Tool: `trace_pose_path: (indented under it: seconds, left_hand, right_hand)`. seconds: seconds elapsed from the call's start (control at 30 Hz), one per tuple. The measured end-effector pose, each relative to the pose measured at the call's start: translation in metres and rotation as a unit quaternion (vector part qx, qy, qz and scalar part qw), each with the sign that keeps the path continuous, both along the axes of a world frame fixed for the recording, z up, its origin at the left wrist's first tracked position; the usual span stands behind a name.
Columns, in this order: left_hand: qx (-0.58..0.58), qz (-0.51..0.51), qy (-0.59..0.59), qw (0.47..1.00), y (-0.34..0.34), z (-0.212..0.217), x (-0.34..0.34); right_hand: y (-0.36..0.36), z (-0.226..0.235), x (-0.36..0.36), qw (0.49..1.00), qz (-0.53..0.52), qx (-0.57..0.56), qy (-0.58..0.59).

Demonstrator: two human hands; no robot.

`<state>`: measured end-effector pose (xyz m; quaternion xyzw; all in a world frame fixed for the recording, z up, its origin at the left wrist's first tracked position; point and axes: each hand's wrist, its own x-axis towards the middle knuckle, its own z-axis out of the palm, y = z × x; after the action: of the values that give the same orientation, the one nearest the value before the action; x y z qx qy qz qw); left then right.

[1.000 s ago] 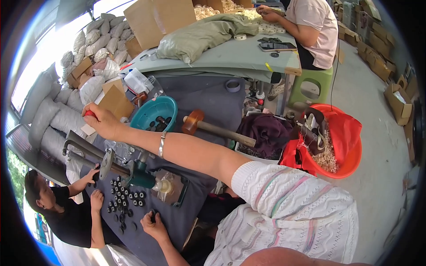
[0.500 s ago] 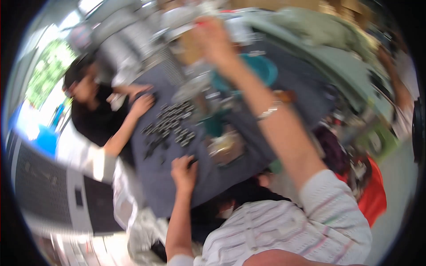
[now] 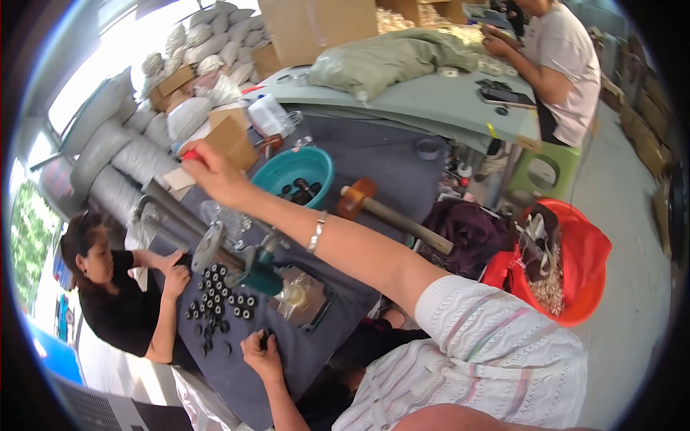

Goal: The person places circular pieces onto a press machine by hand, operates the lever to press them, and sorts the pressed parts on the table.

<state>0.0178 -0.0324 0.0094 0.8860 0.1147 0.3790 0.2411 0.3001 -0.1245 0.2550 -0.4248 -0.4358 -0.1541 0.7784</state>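
Observation:
My right hand (image 3: 215, 176), its arm stretched across the table, is closed around a red knob (image 3: 192, 156). Under that forearm stands a green hand press (image 3: 263, 274) with a metal column; any lever joining the knob to it is hidden. Low on the table, my left hand (image 3: 263, 359) pinches a small black round piece (image 3: 267, 335). Just beyond it lies a spread of black ring-shaped pieces (image 3: 215, 294), several with pale centres. Beside the press base a clear plastic bag (image 3: 293, 296) rests on a tray (image 3: 316, 316).
A teal basin (image 3: 322, 161) holds black pieces. Near it lies a mallet (image 3: 399, 219). One co-worker (image 3: 108, 287) sits at the left, hands on the table; another (image 3: 568, 72) works at the far green table (image 3: 402, 108). A red bucket (image 3: 593, 280) stands on the right.
The view has swung to the right and sharpened, bringing the far table and red bucket into fuller sight. My right hand still holds the red knob, my left the black piece.

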Motion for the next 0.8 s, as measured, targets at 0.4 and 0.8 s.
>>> trace_pose_path:
  seconds: [0.4, 0.8]
  left_hand:
    - [-0.001, -0.012, 0.006, 1.0, 0.001, -0.004, 0.004]
    - [-0.007, -0.007, -0.013, 1.0, -0.001, 0.002, 0.001]
  right_hand:
    - [-0.008, 0.003, -0.001, 0.999, -0.03, -0.013, -0.032]
    - [-0.005, 0.0, -0.005, 0.998, 0.038, 0.014, 0.039]
